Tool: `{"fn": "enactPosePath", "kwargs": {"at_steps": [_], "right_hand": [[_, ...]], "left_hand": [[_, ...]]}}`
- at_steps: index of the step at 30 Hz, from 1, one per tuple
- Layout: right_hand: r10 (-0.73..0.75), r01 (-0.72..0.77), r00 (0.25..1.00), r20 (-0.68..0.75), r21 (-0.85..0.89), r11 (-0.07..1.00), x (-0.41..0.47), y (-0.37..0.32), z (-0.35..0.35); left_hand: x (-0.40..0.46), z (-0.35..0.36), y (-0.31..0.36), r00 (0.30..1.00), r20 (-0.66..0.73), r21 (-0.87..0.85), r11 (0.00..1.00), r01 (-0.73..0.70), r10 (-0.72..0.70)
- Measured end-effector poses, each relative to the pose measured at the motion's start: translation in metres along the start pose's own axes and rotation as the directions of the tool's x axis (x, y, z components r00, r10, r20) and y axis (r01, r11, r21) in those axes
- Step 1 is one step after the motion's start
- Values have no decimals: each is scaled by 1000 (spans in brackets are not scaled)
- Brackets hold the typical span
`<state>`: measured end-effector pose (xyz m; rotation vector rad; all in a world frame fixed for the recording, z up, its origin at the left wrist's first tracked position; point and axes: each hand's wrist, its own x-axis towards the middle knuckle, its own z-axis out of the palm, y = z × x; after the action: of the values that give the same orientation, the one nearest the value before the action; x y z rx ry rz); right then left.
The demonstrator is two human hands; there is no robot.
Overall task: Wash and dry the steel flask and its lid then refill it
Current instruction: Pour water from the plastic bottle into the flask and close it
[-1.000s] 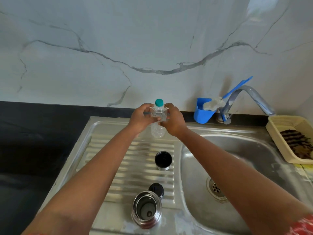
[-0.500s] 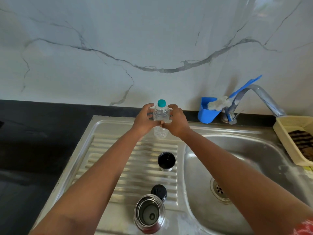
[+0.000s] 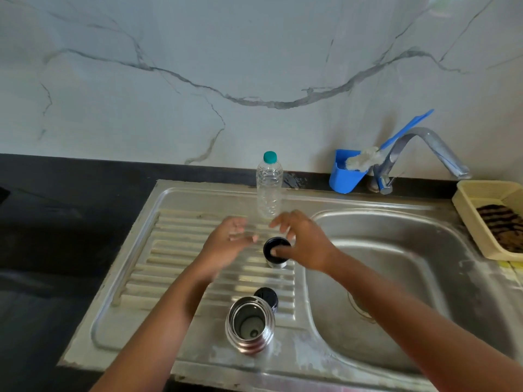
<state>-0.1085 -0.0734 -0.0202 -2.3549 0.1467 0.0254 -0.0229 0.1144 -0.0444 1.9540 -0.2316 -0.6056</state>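
The open steel flask (image 3: pixel 250 325) stands upright at the front of the ribbed drainboard (image 3: pixel 181 258), mouth up. Its small black stopper (image 3: pixel 266 296) lies just behind it. The steel cup lid (image 3: pixel 276 251) with a black inside sits farther back, near the basin edge. A clear plastic bottle (image 3: pixel 269 188) with a teal cap stands upright at the back of the drainboard. My left hand (image 3: pixel 226 244) hovers open above the ribs, blurred by motion. My right hand (image 3: pixel 302 241) is open over the cup lid, fingers spread, holding nothing.
The steel sink basin (image 3: pixel 402 278) with its drain lies to the right. A curved tap (image 3: pixel 418 154) and a blue holder (image 3: pixel 346 174) with a bottle brush stand at the back. A beige basket (image 3: pixel 475 216) with a dark scrubber sits far right. Black countertop (image 3: pixel 56 222) extends left.
Both hands let go of the plastic bottle, which now stands alone at the back of the drainboard. The hands have drawn back toward me and opened.
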Motion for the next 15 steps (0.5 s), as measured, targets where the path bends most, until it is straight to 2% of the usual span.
{"fn": "enactPosePath", "kwargs": {"at_steps": [3,6,11,15], "right_hand": [[-43,48,983,178,-23,999,-28,5,20],[-20,66,961,275,-161,985,-44,14,44],[-4,83,961,278,-275,958,-58,22,75],[-42,104,969,244,-247,963,-62,24,89]], "left_hand": [[-26,1,-28,981,139,-28,990,142,-137],[-46,2,-43,970,188,-100,979,177,-156],[-66,7,-55,969,203,-145,975,170,-139],[-75,9,-50,966,188,-164,964,210,-178]]}}
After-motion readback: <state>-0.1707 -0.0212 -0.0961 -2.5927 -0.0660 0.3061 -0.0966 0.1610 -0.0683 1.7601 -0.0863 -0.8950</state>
